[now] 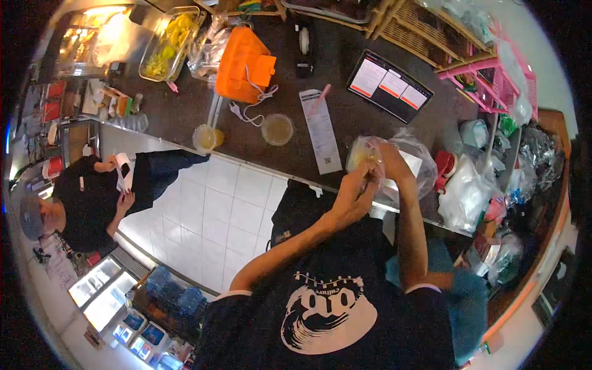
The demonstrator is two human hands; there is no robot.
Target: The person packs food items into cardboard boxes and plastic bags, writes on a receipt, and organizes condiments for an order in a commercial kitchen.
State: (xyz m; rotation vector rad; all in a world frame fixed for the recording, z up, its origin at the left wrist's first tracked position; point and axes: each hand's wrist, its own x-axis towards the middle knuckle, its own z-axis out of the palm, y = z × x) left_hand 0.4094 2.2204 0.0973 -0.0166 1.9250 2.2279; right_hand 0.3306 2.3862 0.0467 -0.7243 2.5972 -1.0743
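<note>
At the near edge of the dark counter (323,115), my left hand (358,187) and my right hand (393,162) meet on a clear plastic bag (363,150) with something pale yellow inside. The fingers of both hands are closed on the bag's plastic. Just beyond and right of them lies a larger clear plastic bag (428,169) around a white box or card (409,162). A long printed paper slip (319,132) lies to the left, with a pink pen (320,99) across its top. Further left stand two clear cups of drink (277,129).
A tablet (389,86) lies at the back. An orange plastic device (243,64) with a white cord stands left of centre, beside a glass tray of yellow-green food (169,46). Plastic bags (465,199) crowd the right. A co-worker (88,199) holding paper is at the left.
</note>
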